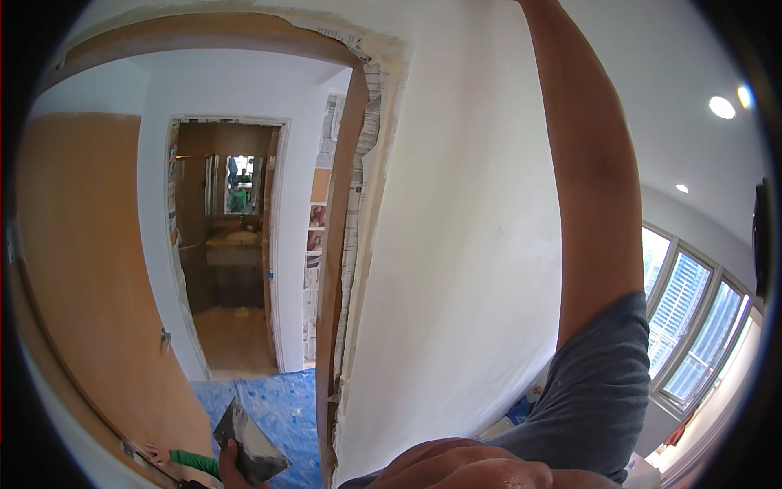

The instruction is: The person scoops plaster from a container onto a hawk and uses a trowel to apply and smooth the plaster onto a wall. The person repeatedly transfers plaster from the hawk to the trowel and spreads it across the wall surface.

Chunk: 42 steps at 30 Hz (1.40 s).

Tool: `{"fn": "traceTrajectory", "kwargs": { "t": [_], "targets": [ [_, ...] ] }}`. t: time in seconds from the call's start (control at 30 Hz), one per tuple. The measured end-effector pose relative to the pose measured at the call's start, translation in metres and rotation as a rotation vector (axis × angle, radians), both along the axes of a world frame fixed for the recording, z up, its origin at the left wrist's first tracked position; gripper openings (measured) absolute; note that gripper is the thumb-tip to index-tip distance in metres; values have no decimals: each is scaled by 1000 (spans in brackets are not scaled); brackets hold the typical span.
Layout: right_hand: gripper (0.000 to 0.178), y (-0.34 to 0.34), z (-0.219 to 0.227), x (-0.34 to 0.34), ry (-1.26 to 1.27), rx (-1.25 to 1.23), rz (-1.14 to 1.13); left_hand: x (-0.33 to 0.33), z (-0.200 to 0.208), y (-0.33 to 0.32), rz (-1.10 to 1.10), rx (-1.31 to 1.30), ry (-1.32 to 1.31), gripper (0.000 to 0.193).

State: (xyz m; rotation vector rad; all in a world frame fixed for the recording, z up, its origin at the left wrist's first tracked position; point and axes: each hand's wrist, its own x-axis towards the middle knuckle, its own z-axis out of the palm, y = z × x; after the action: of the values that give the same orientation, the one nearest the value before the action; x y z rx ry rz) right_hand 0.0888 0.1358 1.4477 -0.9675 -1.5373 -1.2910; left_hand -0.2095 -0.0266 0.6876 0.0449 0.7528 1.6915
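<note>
1. Right arm (590,204) raised along white wall (456,244), hand out of view above; grip cannot be told.
2. Left hand (232,466) low at bottom edge, fingers clasped on plaster board (248,444) with grey filler on it.
3. Wall looks coated, mostly smooth; judged well along.
4. Door frame (352,228) papered over, ragged plaster at edges left.
5. Blue sheet (277,407) over floor.
</note>
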Motion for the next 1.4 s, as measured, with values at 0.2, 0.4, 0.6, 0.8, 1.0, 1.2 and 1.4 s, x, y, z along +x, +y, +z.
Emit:
{"fn": "traceTrajectory", "kwargs": {
  "t": [0.2,0.4,0.6,0.8,1.0,1.2,1.4],
  "targets": [
    [58,15,14,-5,-61,5,-123,-4,0,3,-5,-28,83,55],
    [56,20,-8,-3,-41,-21,-42,-18,-21,17,-73,-119,49,57],
    [56,8,-63,8,-90,-94,102,7,36,24,5,50,-7,31],
    [68,25,-131,11,-147,-162,210,20,55,24,2,16,47,27],
    [68,-5,-194,24,-126,-211,183,25,17,35,210,569,1087,69],
    [53,-15,-203,65,-288,-121,147,61,79,13,198,710,1029,54],
    [33,-80,-341,74,181,-283,816,110,172,6,-201,742,74,40]
  ]
}}
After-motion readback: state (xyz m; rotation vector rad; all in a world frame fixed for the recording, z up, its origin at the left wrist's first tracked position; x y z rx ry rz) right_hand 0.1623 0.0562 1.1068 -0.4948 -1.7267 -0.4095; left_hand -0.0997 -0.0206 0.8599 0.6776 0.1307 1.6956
